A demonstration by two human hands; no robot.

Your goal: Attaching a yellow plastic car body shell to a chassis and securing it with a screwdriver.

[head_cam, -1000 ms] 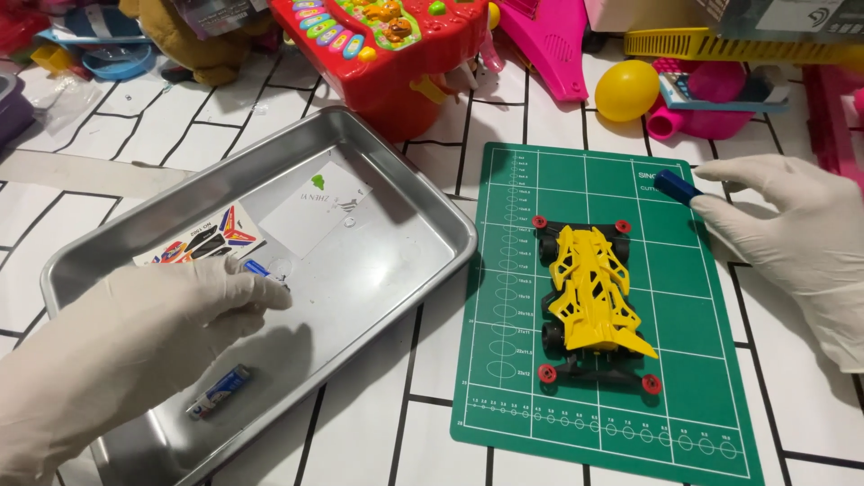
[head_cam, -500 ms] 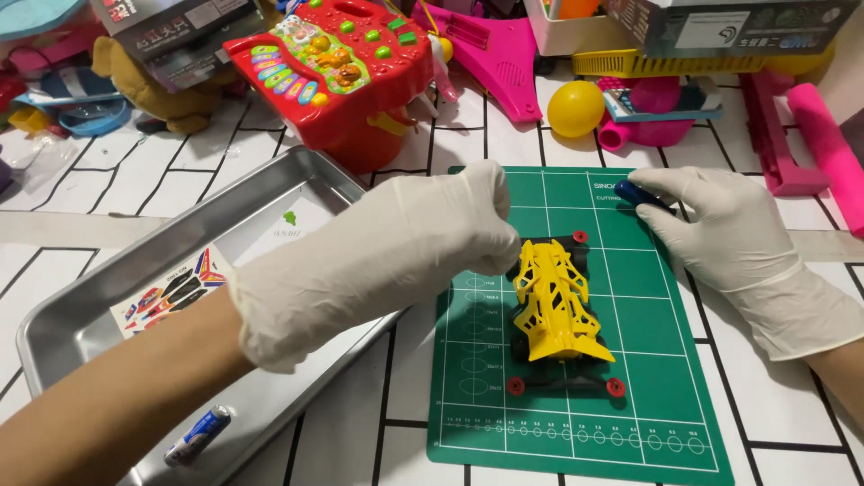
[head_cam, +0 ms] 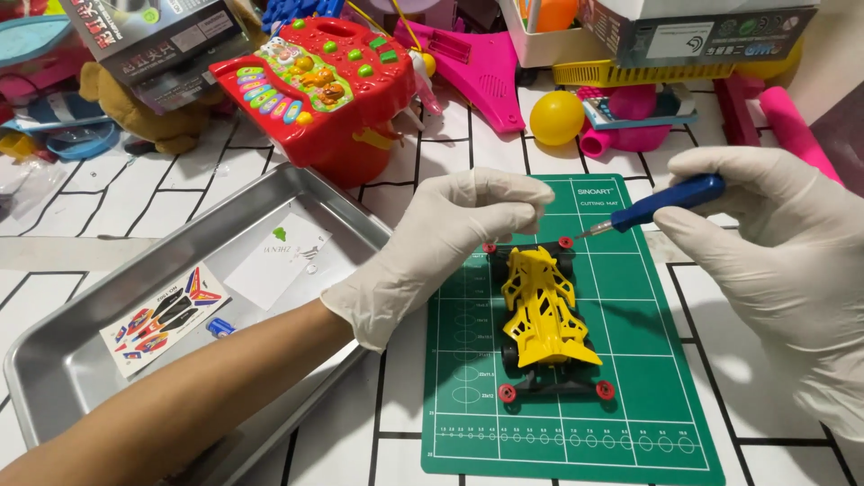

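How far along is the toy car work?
Done: yellow body sits on the car, all wheels on, parked on the green mat. In hand: right hand holds a blue screwdriver; left hand pinches above the car's end. Left: sticker sheet unused in tray.

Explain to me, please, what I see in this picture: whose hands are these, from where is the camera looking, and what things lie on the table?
The camera sits on a person's head and looks down at that person's own two hands, both in white gloves. The left hand hovers, fingers curled, over the rear of a small yellow toy racing car with red wheels. The car stands on a green cutting mat. The right hand holds a blue-handled screwdriver, tip pointing toward the car. To the left lies a shallow metal tray with a sticker sheet and a white paper. Colourful plastic toys crowd the far edge of the white tiled table.
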